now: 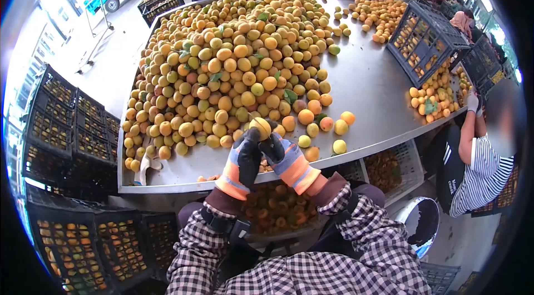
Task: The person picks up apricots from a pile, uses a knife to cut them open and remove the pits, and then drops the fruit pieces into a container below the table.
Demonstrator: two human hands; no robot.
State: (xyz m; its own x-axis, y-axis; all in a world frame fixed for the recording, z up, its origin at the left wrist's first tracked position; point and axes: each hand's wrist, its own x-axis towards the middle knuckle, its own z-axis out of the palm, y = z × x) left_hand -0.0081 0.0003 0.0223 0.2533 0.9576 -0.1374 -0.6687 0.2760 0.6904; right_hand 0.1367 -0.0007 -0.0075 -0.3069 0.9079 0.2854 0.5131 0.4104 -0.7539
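Observation:
Both hands wear orange and grey gloves with black fingers, and they meet over the near edge of the metal table. Between the fingertips, an apricot [260,127] is pinched, with a thin dark line across its upper left. My left hand [243,159] is closed on the fruit's lower left side. Pressed against the lower right side are the closed fingers of my right hand [286,159]. Just beyond them a big heap of apricots [222,67] covers the table's left and middle, with some green leaves. Several loose apricots lie right of my hands.
The steel table [367,89] bears a tipped black crate [425,42] spilling apricots. Below its edge is a bin of apricot pieces [278,206]. Stacked crates [72,128] stand left, a white bucket [418,222] right. A person in stripes [484,167] sits right; others work across.

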